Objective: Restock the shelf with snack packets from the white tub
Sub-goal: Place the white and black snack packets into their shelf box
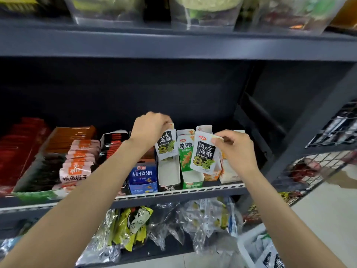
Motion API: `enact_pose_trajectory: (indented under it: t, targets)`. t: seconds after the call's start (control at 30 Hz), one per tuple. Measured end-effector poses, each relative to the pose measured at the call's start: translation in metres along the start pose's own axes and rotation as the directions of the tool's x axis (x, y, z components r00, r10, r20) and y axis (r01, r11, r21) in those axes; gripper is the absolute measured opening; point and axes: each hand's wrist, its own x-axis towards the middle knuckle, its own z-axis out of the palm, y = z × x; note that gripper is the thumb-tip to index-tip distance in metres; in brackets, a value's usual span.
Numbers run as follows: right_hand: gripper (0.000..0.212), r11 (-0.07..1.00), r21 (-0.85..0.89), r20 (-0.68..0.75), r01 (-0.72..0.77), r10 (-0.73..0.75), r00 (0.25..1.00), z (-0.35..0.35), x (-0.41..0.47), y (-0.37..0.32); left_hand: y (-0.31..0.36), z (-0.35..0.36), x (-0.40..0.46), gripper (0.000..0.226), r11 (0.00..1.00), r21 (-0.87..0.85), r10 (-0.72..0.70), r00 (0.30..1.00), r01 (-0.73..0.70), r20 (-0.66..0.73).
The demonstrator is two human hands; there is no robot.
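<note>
My left hand (149, 127) pinches the top of a black-and-white seaweed snack packet (167, 145) and holds it upright in a narrow white display box (169, 177) on the middle shelf. My right hand (234, 148) pinches the top corner of a second, matching packet (204, 154), held in front of the green box (191, 181) just to the right. The white tub (251, 246) shows at the bottom right, with more black-and-white packets inside.
On the same shelf stand a blue box (143, 177), pink sausage packs (76, 171) and red packs at the far left. Its front edge has a white rail (173, 192). Clear bags hang on the lower shelf. A wire rack (316, 167) stands to the right.
</note>
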Motion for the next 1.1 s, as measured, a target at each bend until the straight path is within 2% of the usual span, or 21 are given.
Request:
enact_pose_trajectory:
  t: [0.17,0.3,0.37,0.47,0.57,0.7,0.87,1.03,1.1]
  targets:
    - [0.008,1.0,0.022,-0.004,-0.001,0.001,1.0,0.009,0.003,0.001,-0.003,0.039,0.02,0.022,0.993,0.059,0.09,0.972,-0.105,0.215]
    - [0.008,0.999,0.025,-0.008,-0.021,0.021,1.0,0.012,0.005,0.005,-0.009,0.07,0.024,0.025,0.985,0.109,0.092,0.943,-0.134,0.321]
    - [0.009,0.999,0.033,-0.008,-0.028,0.028,1.0,0.015,0.006,0.007,-0.016,0.079,0.026,0.026,0.983,0.108,0.11,0.945,-0.15,0.308]
    - [0.012,0.997,0.075,-0.001,-0.026,0.026,1.0,0.021,0.01,0.008,-0.029,0.08,0.026,0.042,0.979,0.107,0.148,0.968,-0.172,0.203]
    - [0.006,0.994,0.108,0.032,0.01,-0.014,0.999,0.034,0.018,0.005,-0.043,0.076,0.024,0.051,0.987,0.102,0.11,0.989,-0.12,0.1]
    - [0.007,0.983,0.175,0.066,0.055,-0.068,0.995,0.064,0.035,-0.005,-0.063,0.074,0.024,0.041,0.998,-0.058,0.0,0.978,0.012,0.208]
    - [0.008,0.99,0.079,0.141,0.12,-0.13,0.981,0.104,0.054,-0.009,-0.076,0.075,0.026,0.033,0.96,-0.27,-0.004,0.966,0.077,0.259]
    - [0.008,0.985,-0.066,0.293,0.16,-0.134,0.946,0.132,0.069,-0.001,-0.08,0.073,0.025,0.037,0.94,-0.327,0.001,0.959,0.096,0.283]
    - [0.011,0.975,-0.15,0.314,0.164,-0.111,0.943,0.142,0.072,0.006,-0.081,0.075,0.024,0.036,0.935,-0.342,0.008,0.96,0.092,0.28]
